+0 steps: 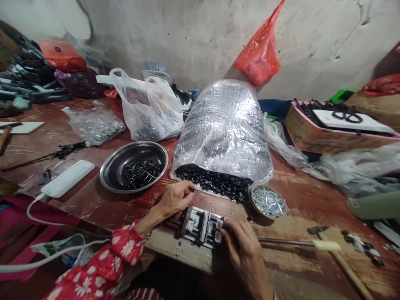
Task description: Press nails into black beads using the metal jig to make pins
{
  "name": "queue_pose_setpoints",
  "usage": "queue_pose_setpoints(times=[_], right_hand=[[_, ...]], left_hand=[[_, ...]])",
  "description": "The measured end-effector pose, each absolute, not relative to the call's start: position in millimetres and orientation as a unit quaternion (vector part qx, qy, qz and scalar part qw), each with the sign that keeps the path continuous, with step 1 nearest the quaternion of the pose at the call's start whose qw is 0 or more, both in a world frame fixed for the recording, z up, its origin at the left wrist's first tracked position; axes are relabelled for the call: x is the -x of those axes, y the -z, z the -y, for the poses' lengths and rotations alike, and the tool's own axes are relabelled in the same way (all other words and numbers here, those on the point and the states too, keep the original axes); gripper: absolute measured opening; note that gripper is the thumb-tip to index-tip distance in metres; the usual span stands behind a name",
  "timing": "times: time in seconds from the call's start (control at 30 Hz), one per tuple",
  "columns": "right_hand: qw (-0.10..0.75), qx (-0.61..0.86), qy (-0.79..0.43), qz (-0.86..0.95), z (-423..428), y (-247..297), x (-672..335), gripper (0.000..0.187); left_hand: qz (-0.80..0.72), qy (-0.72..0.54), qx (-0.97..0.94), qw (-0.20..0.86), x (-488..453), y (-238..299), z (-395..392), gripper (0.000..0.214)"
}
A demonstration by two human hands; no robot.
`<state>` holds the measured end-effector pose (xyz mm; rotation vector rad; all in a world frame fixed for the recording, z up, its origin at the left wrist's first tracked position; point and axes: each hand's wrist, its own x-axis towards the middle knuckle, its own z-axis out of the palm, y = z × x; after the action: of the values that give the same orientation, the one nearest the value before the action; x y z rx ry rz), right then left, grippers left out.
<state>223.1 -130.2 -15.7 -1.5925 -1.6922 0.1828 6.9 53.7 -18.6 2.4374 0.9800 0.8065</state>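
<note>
A small black piece (191,190) is pinched in the fingertips of my left hand (176,199), just above and left of a flat metal block (204,227) with pale patches and slots. At the block's right edge, my right hand (245,246) has its fingers curled against the side. Behind the block, a large silvery plastic bag (223,121) lies with its mouth toward me, showing many round black parts (215,181). To its right stands a small bowl of silver nails or screws (268,202). On the left, a steel bowl (104,177) contains black parts with metal pins (142,173).
A rod with a pale handle (325,245) and a hammer (343,266) lie at the right. At the left is a white power strip (68,178) with its cable. Plastic bags (150,108) and a carton of black parts (337,135) stand farther back, before the wall.
</note>
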Motion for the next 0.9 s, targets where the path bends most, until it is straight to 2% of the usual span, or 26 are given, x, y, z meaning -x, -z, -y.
queue_pose_setpoints(times=[0.17,0.27,0.43,0.9], right_hand=[[0.376,0.627,-0.057,0.68,135,20,-213,0.015],[0.385,0.626,-0.057,0.676,136,20,-212,0.015],[0.391,0.617,-0.068,0.68,139,19,-210,0.013],[0.334,0.652,-0.021,0.68,141,19,-195,0.007]], left_hand=[[-0.321,-0.313,-0.823,0.35,0,3,-16,0.012],[-0.284,-0.32,-0.83,0.358,3,1,0,0.017],[-0.256,-0.317,-0.853,0.326,5,9,13,0.022],[-0.311,-0.156,-0.927,0.139,5,1,26,0.023]])
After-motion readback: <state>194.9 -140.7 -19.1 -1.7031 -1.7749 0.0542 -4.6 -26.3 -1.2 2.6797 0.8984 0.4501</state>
